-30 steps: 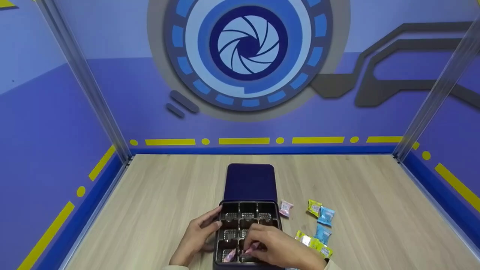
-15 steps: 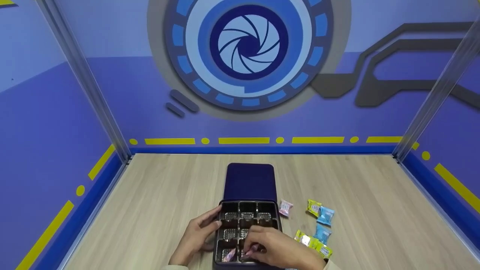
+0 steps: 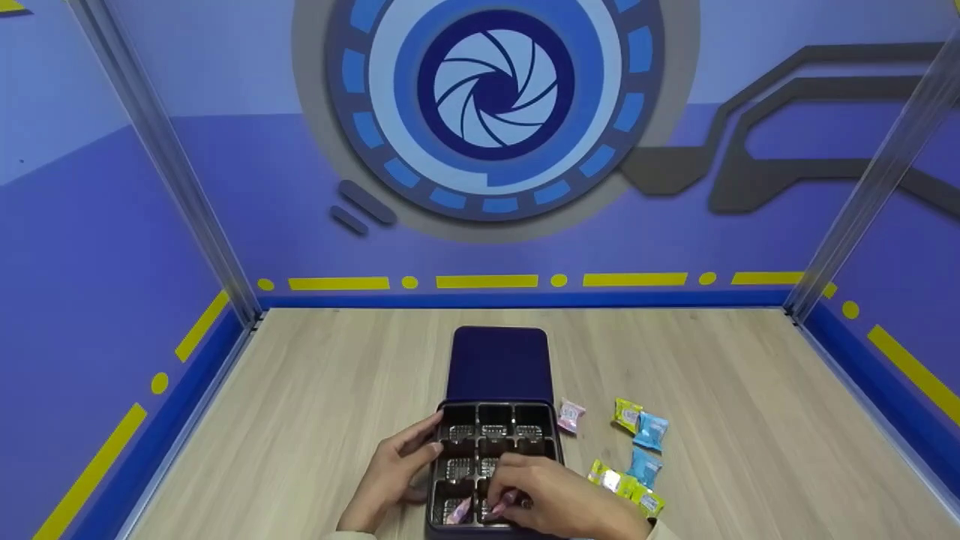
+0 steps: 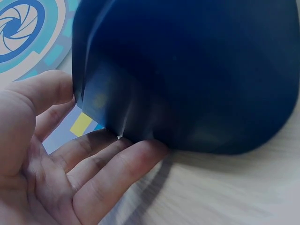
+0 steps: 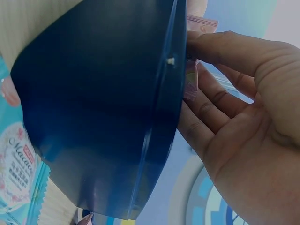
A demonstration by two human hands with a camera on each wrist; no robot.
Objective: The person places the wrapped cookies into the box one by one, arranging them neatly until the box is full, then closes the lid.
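Observation:
A dark blue box (image 3: 480, 531) stands near the table's front edge, its dark tray split into several compartments. My left hand (image 3: 394, 469) grips the box's left side, thumb at the rim and fingers against the wall (image 4: 117, 103). Over the front middle compartment, my right hand (image 3: 555, 491) pinches a pink wrapped sweet (image 3: 504, 501). In the right wrist view, that sweet's wrapper (image 5: 191, 84) shows partly behind the box's edge. Another pink wrapped sweet (image 3: 458, 511) lies in the front left compartment. My right hand covers the front right compartment.
The blue lid (image 3: 500, 364) lies flat behind the box. To the right lie a pink sweet (image 3: 571, 416), yellow sweets (image 3: 627, 415) and blue sweets (image 3: 651, 431). Blue-purple panels (image 3: 225, 187) enclose the wooden table (image 3: 337, 367) at the back and sides.
My right hand's fingers and the pinched pink sweet have shifted only slightly within the front middle compartment. The left hand and the box have stayed put.

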